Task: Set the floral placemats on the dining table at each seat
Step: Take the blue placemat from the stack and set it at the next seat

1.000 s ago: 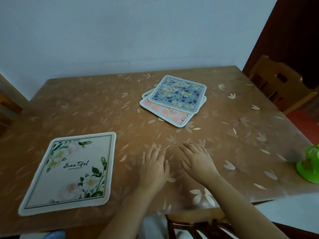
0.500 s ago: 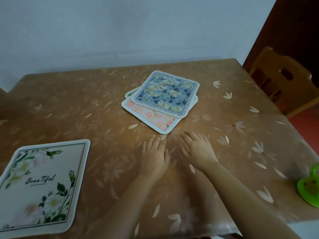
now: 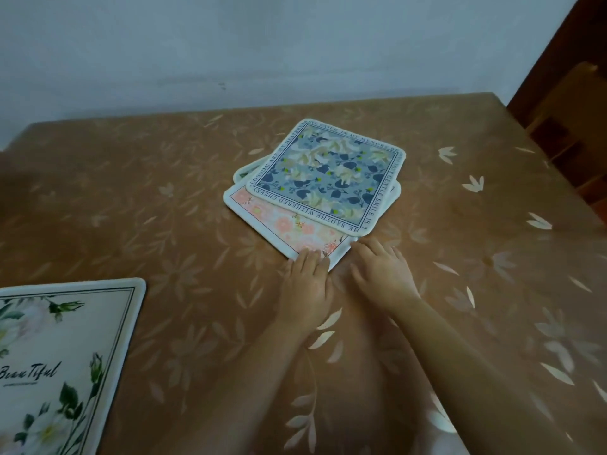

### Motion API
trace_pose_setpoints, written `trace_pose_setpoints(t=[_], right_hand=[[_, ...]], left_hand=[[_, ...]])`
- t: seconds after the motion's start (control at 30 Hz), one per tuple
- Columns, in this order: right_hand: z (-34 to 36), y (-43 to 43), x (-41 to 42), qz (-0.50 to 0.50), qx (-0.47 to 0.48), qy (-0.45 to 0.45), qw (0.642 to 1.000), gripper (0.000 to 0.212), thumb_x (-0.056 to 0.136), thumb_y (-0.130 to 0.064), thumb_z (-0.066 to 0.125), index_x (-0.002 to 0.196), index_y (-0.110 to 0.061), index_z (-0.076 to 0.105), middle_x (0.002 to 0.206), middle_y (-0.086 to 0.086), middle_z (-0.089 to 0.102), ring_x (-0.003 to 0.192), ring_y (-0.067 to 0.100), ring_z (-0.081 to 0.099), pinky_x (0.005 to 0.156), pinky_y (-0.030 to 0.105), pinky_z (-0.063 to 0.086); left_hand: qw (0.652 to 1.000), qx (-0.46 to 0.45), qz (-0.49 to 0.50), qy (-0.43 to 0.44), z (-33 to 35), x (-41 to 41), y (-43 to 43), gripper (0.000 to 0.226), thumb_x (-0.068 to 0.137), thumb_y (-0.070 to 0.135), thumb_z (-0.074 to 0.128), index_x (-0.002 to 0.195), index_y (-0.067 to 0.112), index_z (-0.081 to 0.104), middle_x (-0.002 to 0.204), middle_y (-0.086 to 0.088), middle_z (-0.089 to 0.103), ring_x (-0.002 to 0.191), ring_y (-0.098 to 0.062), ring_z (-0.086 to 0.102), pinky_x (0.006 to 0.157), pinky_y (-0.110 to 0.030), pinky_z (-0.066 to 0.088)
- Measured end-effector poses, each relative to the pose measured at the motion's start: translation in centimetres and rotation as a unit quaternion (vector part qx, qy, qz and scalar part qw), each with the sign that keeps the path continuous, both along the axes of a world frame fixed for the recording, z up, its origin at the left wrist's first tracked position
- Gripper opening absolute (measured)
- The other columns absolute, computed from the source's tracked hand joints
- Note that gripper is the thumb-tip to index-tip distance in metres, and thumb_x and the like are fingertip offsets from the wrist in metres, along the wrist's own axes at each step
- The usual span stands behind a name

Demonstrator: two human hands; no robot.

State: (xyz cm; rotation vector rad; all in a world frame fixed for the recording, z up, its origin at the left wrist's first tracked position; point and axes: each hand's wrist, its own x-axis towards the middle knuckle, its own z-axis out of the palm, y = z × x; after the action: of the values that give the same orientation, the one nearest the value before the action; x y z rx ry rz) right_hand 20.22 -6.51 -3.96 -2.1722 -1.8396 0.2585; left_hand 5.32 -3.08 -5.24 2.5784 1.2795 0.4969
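A stack of floral placemats lies mid-table: a blue one (image 3: 325, 174) on top, a pink one (image 3: 279, 221) under it, and a sliver of a third (image 3: 244, 169) at the left. My left hand (image 3: 307, 284) rests flat with its fingertips on the pink mat's near corner. Just right of that corner, my right hand (image 3: 382, 274) lies flat with fingers spread, its fingertips at the mat's edge. Neither hand grips anything. A white placemat (image 3: 62, 366) with green leaves and the word "Beautiful" lies at the near left, partly cut off by the frame.
The brown table (image 3: 164, 208) carries a cloth with pale leaf prints and stands against a white wall (image 3: 262, 44). A wooden chair (image 3: 571, 126) stands at the far right, beside a dark door.
Both hands have slid forward across the table to the near corner of the stack. The view has moved forward and right, so the white placemat sits lower left.
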Motion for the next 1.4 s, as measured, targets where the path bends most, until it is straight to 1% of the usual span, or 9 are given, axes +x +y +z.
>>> trace_pose_setpoints(t=[0.07,0.23,0.33,0.6,0.77,0.93,1.07,1.27,1.4], right_hand=[[-0.6,1.0,0.4,-0.002,0.014,0.006,1.000,0.043,0.084,-0.021,0.053,0.126,-0.015,0.046,0.135,0.005,0.046,0.124,0.026,0.039,0.101,0.041,0.029],[-1.9,3.2,0.8,0.013,0.063,0.017,0.998,0.036,0.086,-0.019,0.054,0.121,-0.014,0.052,0.132,0.006,0.051,0.126,0.024,0.038,0.104,0.042,0.024],[-2.8,4.6,0.8,0.022,0.081,0.033,0.996,0.034,0.082,-0.014,0.058,0.116,-0.012,0.056,0.126,0.007,0.055,0.123,0.025,0.043,0.101,0.042,0.029],[-4.4,7.0,1.8,0.008,0.098,0.048,0.994,0.031,0.081,-0.020,0.064,0.110,-0.011,0.060,0.123,0.007,0.058,0.120,0.026,0.046,0.099,0.042,0.033],[-4.1,8.1,2.1,0.008,0.120,0.061,0.991,0.029,0.079,-0.009,0.064,0.107,-0.002,0.061,0.115,0.014,0.062,0.112,0.031,0.053,0.090,0.048,0.045],[-3.8,8.4,1.5,0.026,0.175,0.048,0.983,0.025,0.066,0.007,0.071,0.091,0.007,0.066,0.096,0.024,0.068,0.092,0.038,0.063,0.077,0.044,0.053],[-3.4,8.5,1.4,0.032,0.163,0.048,0.985,0.023,0.065,0.010,0.069,0.088,0.008,0.066,0.095,0.025,0.068,0.092,0.040,0.063,0.081,0.044,0.052],[-3.0,8.4,2.6,0.012,0.104,0.086,0.991,0.033,0.073,0.009,0.057,0.106,0.003,0.062,0.115,0.019,0.063,0.111,0.032,0.054,0.093,0.036,0.041],[-2.4,8.2,2.9,-0.004,0.092,0.125,0.988,0.026,0.076,0.006,0.057,0.100,0.000,0.066,0.104,0.017,0.067,0.099,0.030,0.060,0.085,0.038,0.048]], left_hand=[[1.000,0.004,0.001,-0.007,-0.8,0.5,0.8,0.034,0.073,0.004,0.065,0.106,-0.003,0.059,0.116,-0.023,0.060,0.116,-0.041,0.049,0.095,-0.056,0.037],[0.999,-0.022,-0.021,-0.035,-3.0,1.1,2.9,0.034,0.081,0.006,0.060,0.113,-0.004,0.056,0.124,-0.025,0.054,0.124,-0.040,0.040,0.102,-0.053,0.032],[0.997,-0.032,-0.020,-0.073,-3.9,0.9,3.6,0.035,0.080,0.009,0.063,0.114,0.001,0.058,0.126,-0.020,0.054,0.125,-0.036,0.041,0.101,-0.049,0.036],[0.987,-0.063,-0.002,-0.148,-4.5,0.4,4.6,0.034,0.076,0.018,0.070,0.109,0.015,0.064,0.120,-0.003,0.060,0.115,-0.019,0.048,0.095,-0.026,0.032],[0.985,-0.067,0.004,-0.161,-4.5,0.3,4.5,0.031,0.079,0.023,0.061,0.109,0.015,0.064,0.122,0.000,0.059,0.118,-0.014,0.044,0.098,-0.026,0.031],[0.983,-0.072,0.004,-0.171,-4.7,0.2,4.3,0.031,0.080,0.025,0.056,0.109,0.016,0.063,0.125,0.004,0.057,0.121,-0.010,0.042,0.101,-0.027,0.032],[0.982,-0.078,0.005,-0.171,-4.5,0.2,4.2,0.031,0.081,0.023,0.055,0.109,0.016,0.063,0.125,0.003,0.056,0.121,-0.013,0.043,0.101,-0.029,0.032],[0.984,-0.077,0.001,-0.163,-4.2,-0.1,3.9,0.030,0.082,0.014,0.058,0.111,0.016,0.063,0.127,0.002,0.056,0.121,-0.012,0.041,0.102,-0.027,0.028],[0.984,-0.082,0.003,-0.157,-4.1,0.0,3.9,0.030,0.080,0.012,0.062,0.110,0.015,0.063,0.128,0.003,0.055,0.121,-0.013,0.042,0.102,-0.027,0.029]])
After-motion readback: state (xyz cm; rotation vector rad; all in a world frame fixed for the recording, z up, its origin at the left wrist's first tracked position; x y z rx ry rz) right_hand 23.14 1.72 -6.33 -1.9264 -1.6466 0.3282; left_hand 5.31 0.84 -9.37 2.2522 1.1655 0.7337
